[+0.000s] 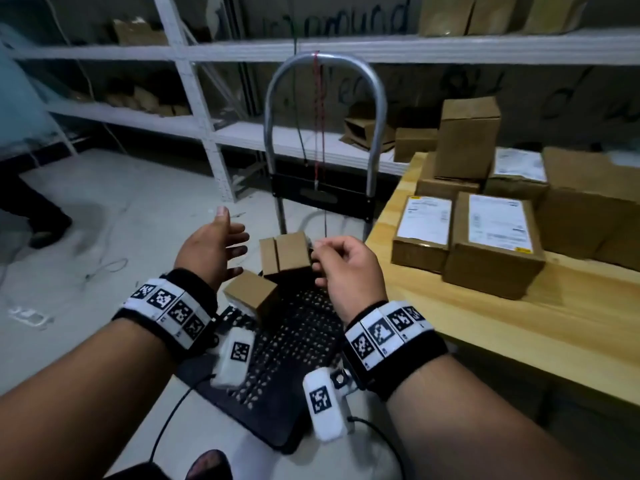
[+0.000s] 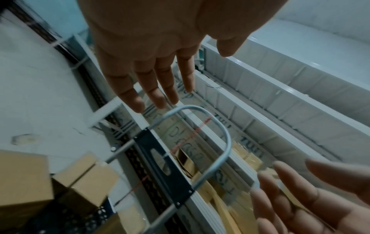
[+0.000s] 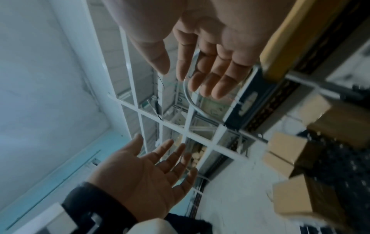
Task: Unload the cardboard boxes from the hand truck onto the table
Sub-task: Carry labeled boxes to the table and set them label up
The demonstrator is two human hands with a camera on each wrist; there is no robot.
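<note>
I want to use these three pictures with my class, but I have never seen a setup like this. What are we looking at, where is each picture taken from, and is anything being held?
There is no machine here: a person wears one camera on the head and one on each wrist. The wide picture is the head view, looking down at both arms. The left hand is open, its fingers spread; the right hand has relaxed, loosely curled fingers. Neither holds anything.

Below them is the hand truck, with two small cardboard boxes on its black platform. To the right, the wooden table already carries several boxes, some with white shipping labels.

The other two pictures look along each palm from the wrist, so each mostly shows its own fingers, with the other hand also in view.
</note>
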